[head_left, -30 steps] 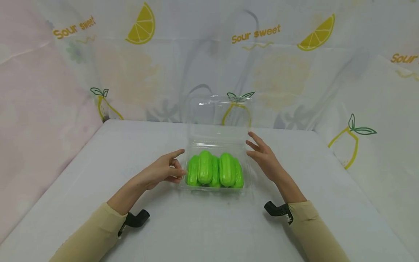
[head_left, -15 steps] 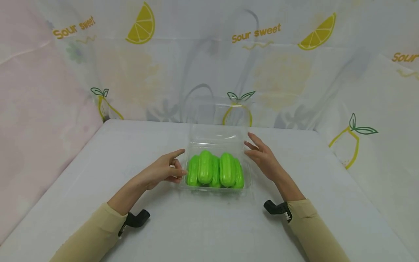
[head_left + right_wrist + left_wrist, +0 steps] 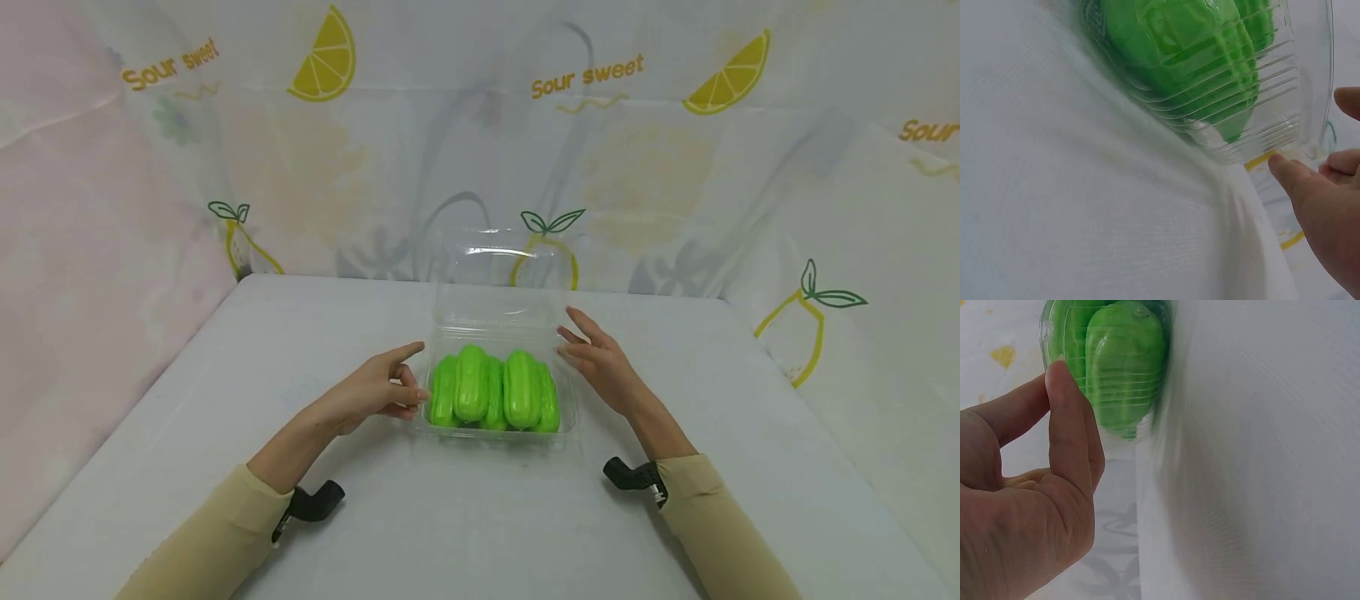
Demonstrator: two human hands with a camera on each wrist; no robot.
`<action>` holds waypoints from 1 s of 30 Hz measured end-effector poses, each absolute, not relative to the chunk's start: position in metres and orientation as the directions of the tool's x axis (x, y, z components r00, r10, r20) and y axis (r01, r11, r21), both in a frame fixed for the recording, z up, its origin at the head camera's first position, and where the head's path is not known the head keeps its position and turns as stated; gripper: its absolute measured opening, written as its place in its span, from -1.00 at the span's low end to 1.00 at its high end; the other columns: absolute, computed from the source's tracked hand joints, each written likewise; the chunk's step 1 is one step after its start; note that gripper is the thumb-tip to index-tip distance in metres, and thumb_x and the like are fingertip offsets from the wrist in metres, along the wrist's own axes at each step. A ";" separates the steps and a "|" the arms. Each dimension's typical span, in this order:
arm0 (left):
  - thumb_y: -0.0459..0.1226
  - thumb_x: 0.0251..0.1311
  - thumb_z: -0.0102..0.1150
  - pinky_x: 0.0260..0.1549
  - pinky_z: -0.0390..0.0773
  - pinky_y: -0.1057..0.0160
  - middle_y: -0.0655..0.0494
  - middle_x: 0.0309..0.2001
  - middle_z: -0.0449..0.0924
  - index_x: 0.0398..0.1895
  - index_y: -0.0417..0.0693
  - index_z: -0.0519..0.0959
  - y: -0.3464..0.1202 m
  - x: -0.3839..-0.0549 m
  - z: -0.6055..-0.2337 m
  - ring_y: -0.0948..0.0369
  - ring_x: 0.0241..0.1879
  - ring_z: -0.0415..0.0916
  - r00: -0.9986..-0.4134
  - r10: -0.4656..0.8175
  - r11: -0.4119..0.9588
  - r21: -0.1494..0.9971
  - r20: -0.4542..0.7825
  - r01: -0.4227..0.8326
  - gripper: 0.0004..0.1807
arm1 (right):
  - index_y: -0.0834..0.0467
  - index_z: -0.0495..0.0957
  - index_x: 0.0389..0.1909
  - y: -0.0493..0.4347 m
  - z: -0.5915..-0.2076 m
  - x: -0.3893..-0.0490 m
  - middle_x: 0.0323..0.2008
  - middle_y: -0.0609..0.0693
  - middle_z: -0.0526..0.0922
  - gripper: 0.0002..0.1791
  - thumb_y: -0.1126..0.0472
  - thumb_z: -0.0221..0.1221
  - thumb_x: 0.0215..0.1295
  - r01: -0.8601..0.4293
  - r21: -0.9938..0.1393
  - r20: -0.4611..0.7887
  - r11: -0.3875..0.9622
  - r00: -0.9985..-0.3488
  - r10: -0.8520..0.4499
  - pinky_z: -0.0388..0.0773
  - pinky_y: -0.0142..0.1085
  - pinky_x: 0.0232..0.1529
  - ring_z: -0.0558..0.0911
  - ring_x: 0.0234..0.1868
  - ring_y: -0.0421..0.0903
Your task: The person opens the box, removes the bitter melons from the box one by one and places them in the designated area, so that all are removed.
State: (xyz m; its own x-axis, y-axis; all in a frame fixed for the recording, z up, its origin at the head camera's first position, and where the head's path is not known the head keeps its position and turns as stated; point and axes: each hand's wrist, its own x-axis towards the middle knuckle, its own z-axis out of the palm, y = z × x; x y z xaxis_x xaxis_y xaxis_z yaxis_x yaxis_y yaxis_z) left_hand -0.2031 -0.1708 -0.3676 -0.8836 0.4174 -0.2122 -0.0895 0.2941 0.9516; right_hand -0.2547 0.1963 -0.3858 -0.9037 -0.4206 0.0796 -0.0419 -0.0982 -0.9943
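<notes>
A clear plastic clamshell box [image 3: 495, 432] sits on the table with its lid [image 3: 501, 308] raised at the back. Several bright green, cucumber-shaped pieces [image 3: 471, 385] lie inside, and one green piece [image 3: 1125, 359] shows through the ribbed wall in the left wrist view. My left hand [image 3: 371, 390] pinches the box's left rim between thumb and a finger, its index finger stretched forward. At the right back corner, by the lid's hinge, my right hand [image 3: 603, 362] has its fingers loosely extended. In the right wrist view its fingertips [image 3: 1280, 164] are close to the box corner; contact is unclear.
White cloth covers the table [image 3: 480, 533]. Behind it hangs a fabric backdrop [image 3: 420, 150] with lemon prints, and a pinkish cloth [image 3: 90, 275] hangs at the left. Black wrist mounts [image 3: 318, 502] extend inward from both sleeves.
My right hand has shifted slightly left toward the box. The raised lid has changed its tilt a little, its top edge now lower in view. The left hand stays put.
</notes>
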 end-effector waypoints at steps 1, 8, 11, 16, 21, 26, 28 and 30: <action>-0.35 0.24 0.28 -0.32 0.71 0.25 -0.02 -0.29 0.42 0.60 -0.04 -0.12 -0.171 -0.203 -0.368 0.18 -0.40 0.58 -0.884 0.416 0.294 0.952 -0.212 -0.090 -0.01 | 0.14 -0.30 0.59 0.196 -0.386 -0.255 0.62 -0.03 -0.39 -0.22 0.35 -0.13 0.49 -0.041 -0.994 0.081 -0.103 -0.904 -0.420 -0.09 0.05 0.58 -0.16 0.62 0.10; -0.37 0.24 0.28 -0.33 0.70 0.28 -0.01 -0.30 0.41 0.60 -0.06 -0.12 -0.171 -0.203 -0.367 0.19 -0.41 0.58 -0.884 0.420 0.286 0.954 -0.205 -0.085 -0.02 | 0.17 -0.28 0.59 0.196 -0.389 -0.257 0.61 0.00 -0.40 -0.24 0.35 -0.14 0.50 -0.029 -0.992 0.076 -0.119 -0.906 -0.417 -0.11 0.08 0.57 -0.16 0.62 0.12; -0.36 0.23 0.28 -0.33 0.70 0.28 -0.01 -0.30 0.41 0.60 -0.06 -0.12 -0.171 -0.202 -0.367 0.19 -0.41 0.58 -0.882 0.425 0.283 0.955 -0.202 -0.082 -0.01 | 0.19 -0.29 0.58 0.197 -0.389 -0.257 0.61 0.02 -0.43 -0.24 0.34 -0.15 0.51 -0.026 -0.993 0.074 -0.118 -0.904 -0.421 -0.12 0.08 0.57 -0.18 0.62 0.14; -0.36 0.23 0.28 -0.33 0.71 0.27 0.00 -0.30 0.41 0.60 -0.06 -0.11 -0.171 -0.202 -0.367 0.19 -0.41 0.57 -0.882 0.425 0.283 0.955 -0.205 -0.086 -0.01 | 0.21 -0.31 0.58 0.198 -0.391 -0.258 0.60 0.04 -0.45 -0.25 0.33 -0.16 0.51 -0.015 -0.993 0.062 -0.113 -0.903 -0.425 -0.14 0.09 0.57 -0.20 0.62 0.16; -0.36 0.23 0.28 -0.32 0.71 0.27 0.00 -0.30 0.41 0.60 -0.06 -0.11 -0.171 -0.202 -0.367 0.19 -0.41 0.57 -0.882 0.421 0.292 0.952 -0.212 -0.089 -0.02 | 0.21 -0.31 0.58 0.198 -0.392 -0.259 0.60 0.04 -0.43 -0.24 0.32 -0.14 0.51 0.005 -0.994 0.043 -0.113 -0.907 -0.420 -0.13 0.10 0.57 -0.19 0.61 0.15; -0.35 0.24 0.29 -0.32 0.71 0.26 -0.02 -0.29 0.41 0.60 -0.05 -0.12 -0.171 -0.202 -0.367 0.19 -0.40 0.58 -0.882 0.422 0.298 0.951 -0.211 -0.085 -0.01 | 0.21 -0.31 0.58 0.198 -0.393 -0.259 0.61 0.05 -0.42 -0.24 0.30 -0.13 0.52 0.006 -0.995 0.037 -0.100 -0.907 -0.420 -0.12 0.11 0.57 -0.17 0.61 0.16; -0.35 0.24 0.29 -0.32 0.71 0.26 -0.02 -0.30 0.42 0.60 -0.05 -0.12 -0.171 -0.201 -0.367 0.18 -0.40 0.59 -0.881 0.424 0.298 0.951 -0.209 -0.082 -0.01 | 0.20 -0.31 0.58 0.198 -0.393 -0.259 0.61 0.05 -0.42 -0.24 0.29 -0.13 0.52 0.009 -0.995 0.032 -0.095 -0.907 -0.419 -0.12 0.11 0.57 -0.16 0.61 0.16; -0.35 0.24 0.29 -0.32 0.71 0.25 -0.02 -0.30 0.42 0.60 -0.06 -0.12 -0.171 -0.201 -0.366 0.18 -0.40 0.59 -0.880 0.428 0.298 0.951 -0.207 -0.079 -0.01 | 0.21 -0.31 0.58 0.198 -0.393 -0.258 0.61 0.05 -0.42 -0.24 0.29 -0.14 0.53 0.014 -0.996 0.026 -0.092 -0.908 -0.418 -0.12 0.10 0.57 -0.15 0.61 0.16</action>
